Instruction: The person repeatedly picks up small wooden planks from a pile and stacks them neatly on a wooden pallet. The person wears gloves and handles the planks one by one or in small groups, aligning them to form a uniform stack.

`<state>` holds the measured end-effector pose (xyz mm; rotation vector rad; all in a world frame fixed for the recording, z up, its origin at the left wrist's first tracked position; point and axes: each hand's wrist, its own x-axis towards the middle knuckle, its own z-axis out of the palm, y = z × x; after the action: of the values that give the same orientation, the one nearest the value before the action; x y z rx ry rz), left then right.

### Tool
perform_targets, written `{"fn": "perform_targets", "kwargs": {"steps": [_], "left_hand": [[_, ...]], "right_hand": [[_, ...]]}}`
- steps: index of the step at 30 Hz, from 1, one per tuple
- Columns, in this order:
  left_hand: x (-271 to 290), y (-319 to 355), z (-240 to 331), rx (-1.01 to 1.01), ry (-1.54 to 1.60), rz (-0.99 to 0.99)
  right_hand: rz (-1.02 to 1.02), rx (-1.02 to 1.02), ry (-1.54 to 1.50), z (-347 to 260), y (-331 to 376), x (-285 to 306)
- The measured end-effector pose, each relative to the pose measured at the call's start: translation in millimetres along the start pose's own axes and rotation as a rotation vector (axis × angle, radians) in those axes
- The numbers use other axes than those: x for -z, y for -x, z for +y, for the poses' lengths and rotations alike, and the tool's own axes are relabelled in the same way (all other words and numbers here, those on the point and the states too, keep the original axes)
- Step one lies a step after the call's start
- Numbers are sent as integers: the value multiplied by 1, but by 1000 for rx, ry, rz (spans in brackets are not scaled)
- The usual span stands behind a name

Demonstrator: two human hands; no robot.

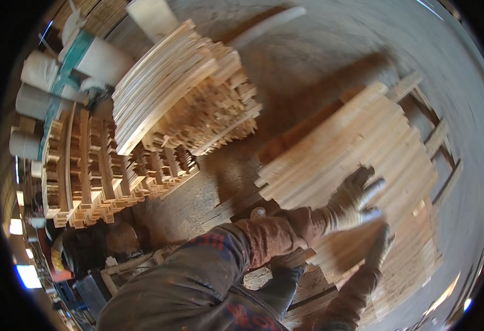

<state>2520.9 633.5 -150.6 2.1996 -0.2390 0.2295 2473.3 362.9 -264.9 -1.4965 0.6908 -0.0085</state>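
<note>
My left hand [354, 199], in a pale work glove with darker fingertips, is over a wide stack of light wooden boards [358, 149]. Its fingers are spread, with nothing visible in them. Nearer the lower edge, my right hand [379, 247], gloved too, is over the same stack with its fingers stretched out; motion blurs it. Between the hands lies a darker, smeared patch of board surface. Whether either palm presses on the wood cannot be made out. The boards lie side by side, their ends forming a stepped edge. Brown sleeves cover both forearms.
Wooden pallet slats [436, 138] stick out beyond the boards. A tall stack of planks [181, 88] stands upper left, beside another pile of spaced wooden pieces [95, 165]. Pale ducts with a green frame [62, 80] are behind these. Sawdust covers the concrete floor [319, 49] in places.
</note>
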Motion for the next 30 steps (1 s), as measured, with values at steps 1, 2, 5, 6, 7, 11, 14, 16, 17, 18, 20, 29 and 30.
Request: {"fn": "perform_targets", "kwargs": {"steps": [1,2,5,6,7,11,14,16,17,18,20,29,30], "left_hand": [[34,-8,-27,10,-132,133],[66,-19,-52,136,-283,223],[147,-34,-120,549,-129,-10],[154,-28,-148,640,9,-97],[151,-15,-164,645,93,-199],[149,-29,-163,673,332,-361],[153,-39,-166,727,470,-399],[149,-44,-177,706,519,-454],[148,-47,-185,662,492,-509],[145,-50,-188,710,488,-563],[142,-58,-189,772,508,-596],[104,-76,-211,865,766,-700],[108,-75,-211,859,791,-694]], "right_hand": [[-28,-31,62,-7,-5,3],[-59,-67,123,-12,-11,3],[-139,30,283,-6,-22,14],[-186,99,356,7,-29,14],[-183,18,329,4,-12,-3],[-66,-59,282,-23,30,-37],[-45,-66,293,-24,38,-49],[-56,-76,303,-25,38,-54],[-69,-83,306,-27,35,-57],[-78,-88,306,-29,35,-55],[-77,-91,306,-35,30,-57],[-84,-169,281,-25,18,-88],[-91,-179,271,-26,17,-92]]}}
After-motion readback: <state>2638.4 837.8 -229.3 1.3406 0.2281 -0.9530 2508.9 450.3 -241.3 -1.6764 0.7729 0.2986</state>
